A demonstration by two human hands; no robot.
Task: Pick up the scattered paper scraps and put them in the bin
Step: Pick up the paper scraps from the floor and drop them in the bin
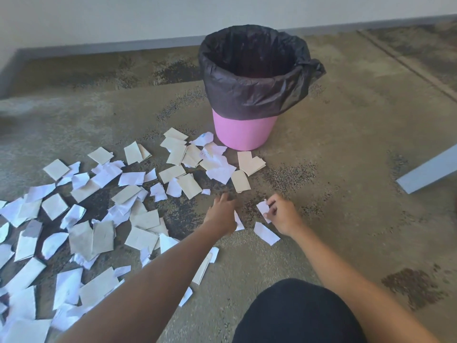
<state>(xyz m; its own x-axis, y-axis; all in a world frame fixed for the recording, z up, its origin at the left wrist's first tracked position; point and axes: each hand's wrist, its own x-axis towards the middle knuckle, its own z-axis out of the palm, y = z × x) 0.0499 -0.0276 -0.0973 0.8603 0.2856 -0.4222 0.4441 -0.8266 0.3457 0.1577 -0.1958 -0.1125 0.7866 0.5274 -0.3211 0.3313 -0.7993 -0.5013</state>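
Observation:
A pink bin [244,131] lined with a black bag [254,70] stands upright on the carpet, its mouth wide and dark inside. Several white and beige paper scraps [103,219] lie scattered across the floor from the bin's foot to the lower left. My right hand [282,215] pinches a small white scrap [263,209] just above the floor. Another white scrap [265,233] lies below that hand. My left hand [222,211] reaches forward low over the carpet, with a white scrap [238,222] showing at its palm edge; whether it grips that scrap is unclear.
A grey baseboard and white wall [123,18] run behind the bin. A flat grey board [427,170] lies on the carpet at the right. My dark-clothed knee [296,315] fills the bottom centre. Bare mottled carpet [358,120] lies right of the bin.

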